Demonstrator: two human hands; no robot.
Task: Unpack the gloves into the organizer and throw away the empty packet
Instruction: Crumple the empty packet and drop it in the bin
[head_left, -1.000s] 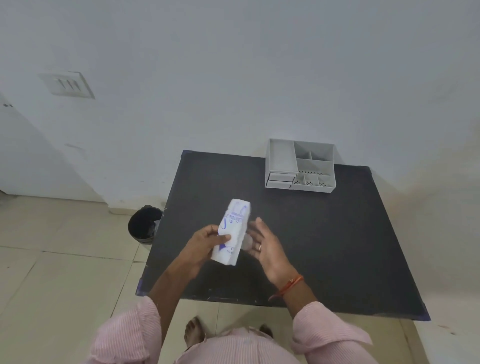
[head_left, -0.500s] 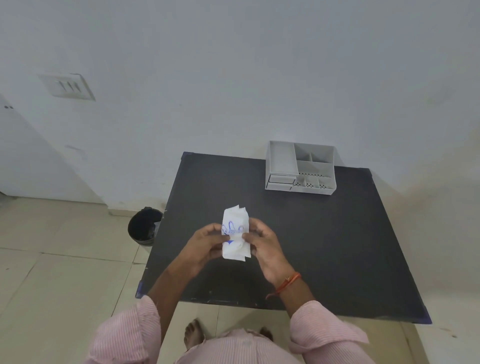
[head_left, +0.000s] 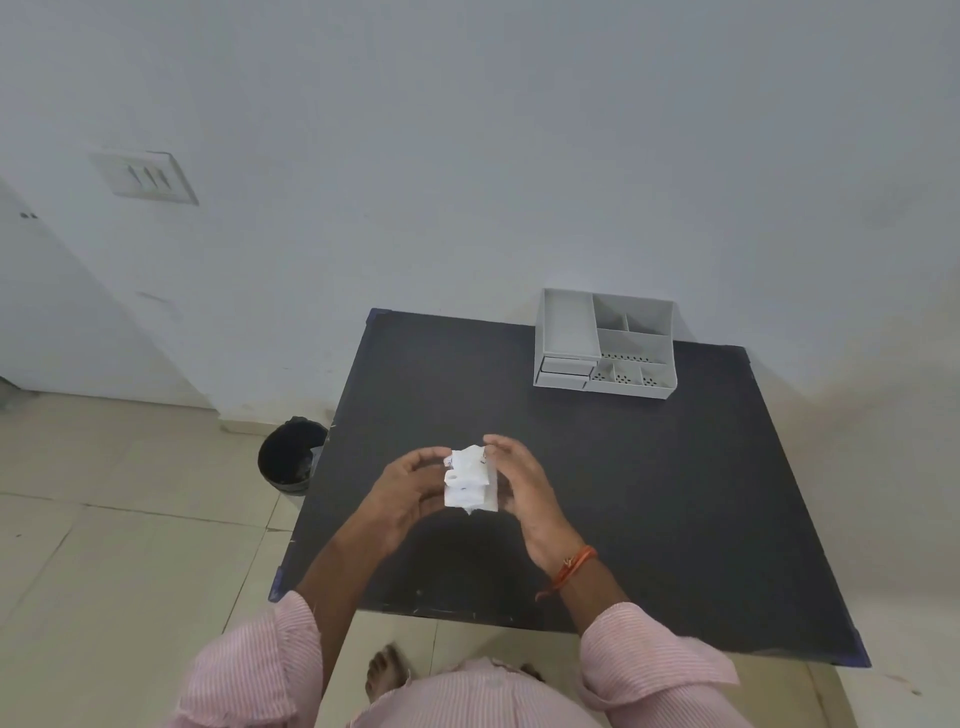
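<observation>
A white glove packet (head_left: 469, 482) with blue print is held upright above the near half of the black table (head_left: 649, 493). It looks crumpled at its top. My left hand (head_left: 408, 491) grips its left side and my right hand (head_left: 522, 486) grips its right side and top edge. The grey organizer (head_left: 605, 344) stands at the table's far edge against the wall; the compartments I can see into hold nothing. I cannot tell whether gloves show at the packet's top.
A black bin (head_left: 290, 458) stands on the tiled floor just left of the table. A white wall rises behind the table, with a switch plate (head_left: 148, 176) at the upper left. My bare foot (head_left: 387, 675) shows below the table's near edge.
One second ago only my left hand held the flat packet. My right hand closed on it, and the packet now looks shorter and crumpled between both hands.
</observation>
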